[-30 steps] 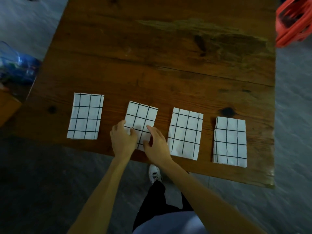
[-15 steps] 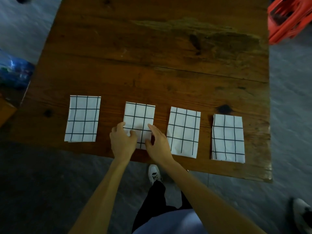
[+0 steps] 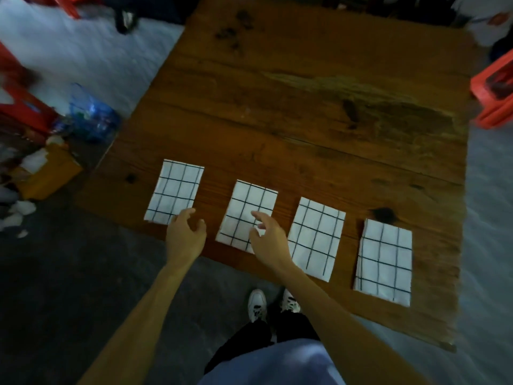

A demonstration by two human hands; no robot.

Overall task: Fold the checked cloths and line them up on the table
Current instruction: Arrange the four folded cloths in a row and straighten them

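Four folded checked cloths [image 3: 316, 238] lie in a row along the table [image 3: 305, 112] edge. I judge this final alignment: left hand [image 3: 185, 237] and right hand [image 3: 268, 240] hover loosely curled, holding nothing. Next I'd square the second cloth [image 3: 248, 211].

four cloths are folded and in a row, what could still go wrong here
1. The right hand hovers over the second cloth; a brush could skew it or open its fold.
2. The rightmost cloth and the third cloth lie close to the near table edge; a nudge might slide them off.
3. The left hand is beside the leftmost cloth and could shift its corner.
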